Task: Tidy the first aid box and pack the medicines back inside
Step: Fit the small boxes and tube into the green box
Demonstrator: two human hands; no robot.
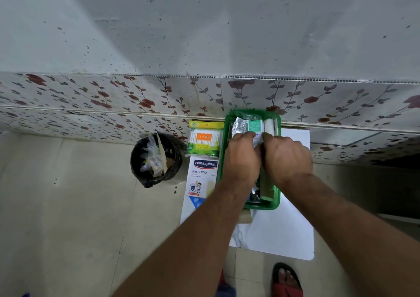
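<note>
Fingers of both hands (left point(242, 154), right point(286, 158)) pinch a crinkled packet point(256, 138) inside green plastic tray point(273, 202).

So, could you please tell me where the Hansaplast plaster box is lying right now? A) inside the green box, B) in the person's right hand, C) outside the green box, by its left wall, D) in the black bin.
C: the Hansaplast box lies outside the green box, against its left wall, just below the cotton swab pack.
</note>
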